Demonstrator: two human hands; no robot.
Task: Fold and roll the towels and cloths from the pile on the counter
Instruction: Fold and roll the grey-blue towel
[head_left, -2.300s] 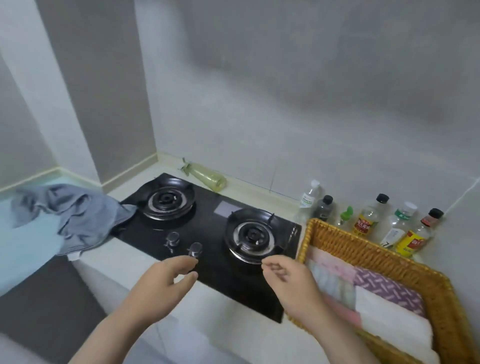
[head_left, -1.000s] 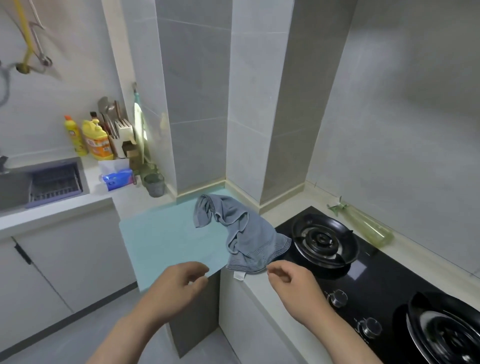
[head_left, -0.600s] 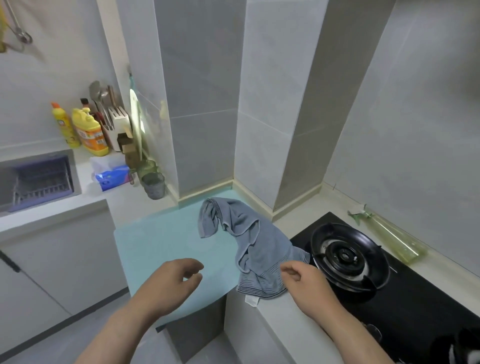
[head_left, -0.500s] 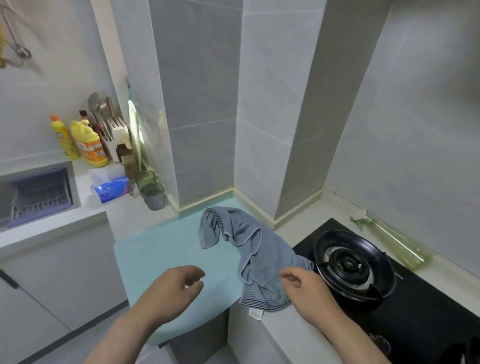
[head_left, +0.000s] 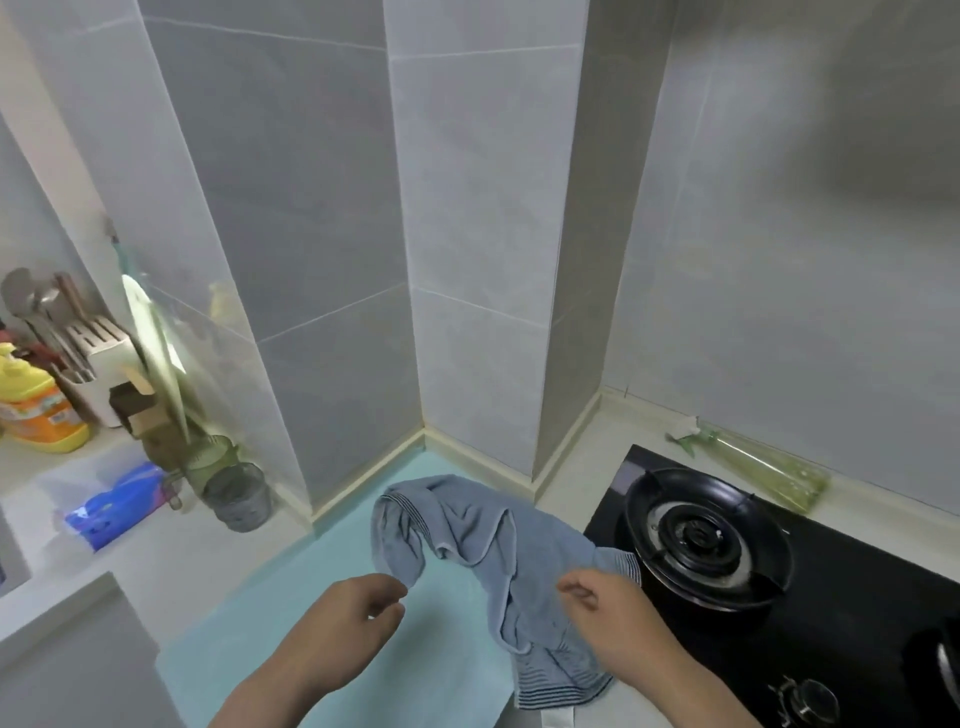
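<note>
One gray towel (head_left: 467, 530) lies crumpled, long axis upper left to lower right; my left hand (head_left: 337, 623) and right hand (head_left: 613, 623) hover, fingers loosely curled, empty.

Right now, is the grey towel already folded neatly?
No, the towel lies crumpled and twisted in a loose heap on the pale green mat.

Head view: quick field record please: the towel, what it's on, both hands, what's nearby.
towel: grey-blue, crumpled, unfolded, partly on teal mat
left hand: over mat, fingers loosely curled, empty
right hand: over towel's right side, fingers curled, grip unclear
nearby: burner right of towel; spray bottle lying by wall
</note>
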